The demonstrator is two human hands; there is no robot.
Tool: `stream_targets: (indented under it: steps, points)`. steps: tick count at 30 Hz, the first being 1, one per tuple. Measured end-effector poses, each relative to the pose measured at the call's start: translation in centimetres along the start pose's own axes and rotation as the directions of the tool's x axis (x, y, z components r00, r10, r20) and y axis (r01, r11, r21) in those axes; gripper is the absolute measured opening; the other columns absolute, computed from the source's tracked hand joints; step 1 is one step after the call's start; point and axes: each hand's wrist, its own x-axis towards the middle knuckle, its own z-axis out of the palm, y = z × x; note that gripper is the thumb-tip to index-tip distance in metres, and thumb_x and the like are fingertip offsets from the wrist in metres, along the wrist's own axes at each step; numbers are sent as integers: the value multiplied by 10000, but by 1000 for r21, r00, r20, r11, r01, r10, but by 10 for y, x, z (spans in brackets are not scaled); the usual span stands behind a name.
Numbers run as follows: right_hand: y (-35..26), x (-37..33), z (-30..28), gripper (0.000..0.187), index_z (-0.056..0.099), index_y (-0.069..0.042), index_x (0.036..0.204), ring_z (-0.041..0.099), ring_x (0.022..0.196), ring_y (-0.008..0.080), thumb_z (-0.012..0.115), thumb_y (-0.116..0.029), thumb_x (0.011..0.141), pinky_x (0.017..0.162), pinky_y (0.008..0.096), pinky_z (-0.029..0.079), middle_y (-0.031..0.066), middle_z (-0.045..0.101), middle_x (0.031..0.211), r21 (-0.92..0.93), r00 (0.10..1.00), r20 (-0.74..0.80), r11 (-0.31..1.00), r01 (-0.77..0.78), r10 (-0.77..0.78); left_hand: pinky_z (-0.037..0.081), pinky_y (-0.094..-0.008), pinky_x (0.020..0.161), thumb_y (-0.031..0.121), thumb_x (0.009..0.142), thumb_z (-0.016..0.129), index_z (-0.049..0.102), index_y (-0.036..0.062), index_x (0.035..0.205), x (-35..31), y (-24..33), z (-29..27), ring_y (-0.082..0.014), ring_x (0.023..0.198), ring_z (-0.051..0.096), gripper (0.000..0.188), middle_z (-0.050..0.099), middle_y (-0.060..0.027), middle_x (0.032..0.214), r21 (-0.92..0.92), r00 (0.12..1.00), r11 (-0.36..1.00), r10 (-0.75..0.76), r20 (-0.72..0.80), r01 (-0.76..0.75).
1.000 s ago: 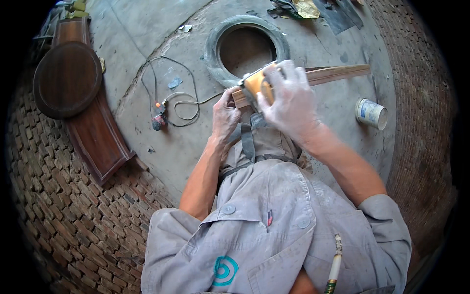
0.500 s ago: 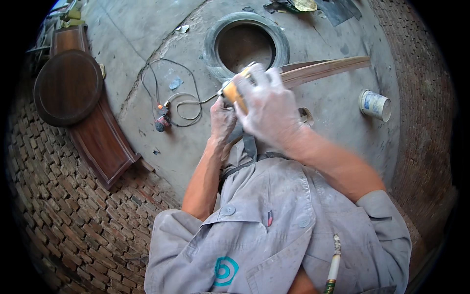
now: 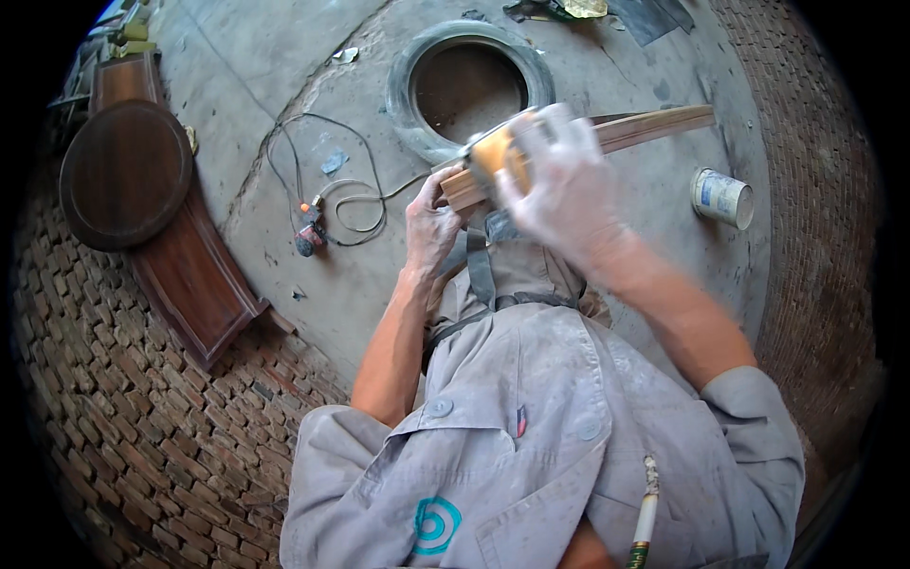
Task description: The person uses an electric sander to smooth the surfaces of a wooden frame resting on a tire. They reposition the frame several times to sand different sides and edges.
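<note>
A long, slightly curved piece of bare wood (image 3: 656,125) stretches from my left hand out to the right. My left hand (image 3: 431,229) grips its near left end, thumb and fingers closed around the edge. On top of the wood, my right hand (image 3: 569,185) is wrapped over a yellow power sander (image 3: 491,155), slightly smeared by motion. Pale dust coats the fingers of both hands. The sander's underside is hidden against the wood. A grey cable (image 3: 360,228) lies looped on the floor left of my hands.
A tyre (image 3: 408,109) lies flat just beyond the wood. At the right, a white bucket (image 3: 723,198) rests on its side. Dark wooden furniture with a round panel (image 3: 125,175) is at the left. A cable connector (image 3: 311,230) sits on the concrete. A lit cigarette (image 3: 645,520) shows below.
My right hand and the sander have moved right along the wood, uncovering its left end. My left hand stays at that end.
</note>
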Motion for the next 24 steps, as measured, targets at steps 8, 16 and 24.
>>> stream_targets:
  steps: [8, 16, 24]
  points:
    - [-32, -5, 7, 441, 643, -116, 1226, 632, 1051, 350, 816, -207, 831, 735, 410, 650, 152, 582, 1182, 180, 996, 21, 980, 82, -87, 574, -315, 929, 113, 929, 824, 655, 3, 1338, -5, 16, 3, -129, 1047, 702, 456, 749, -44, 1200, -123, 999, 992, 2, -46, -7]
    - [76, -9, -6, 430, 610, -109, 1198, 637, 1059, 372, 812, -251, 845, 846, 495, 602, 147, 587, 1170, 50, 985, -84, 988, -148, 152, 555, -394, 1041, 238, 819, 904, 667, 34, 1343, 9, 40, -13, -285, 1244, 676, 609, 705, -151, 1324, 678, 989, 720, 89, 117, -145]
    - [142, -14, -15, 458, 612, -97, 1249, 662, 1080, 407, 776, -282, 863, 879, 506, 601, 166, 603, 1168, 0, 920, -124, 927, -374, 371, 469, -470, 1086, 313, 768, 880, 643, -37, 1321, 25, 68, 17, -348, 1269, 610, 697, 662, -194, 1347, 878, 873, 166, 292, 391, -449]
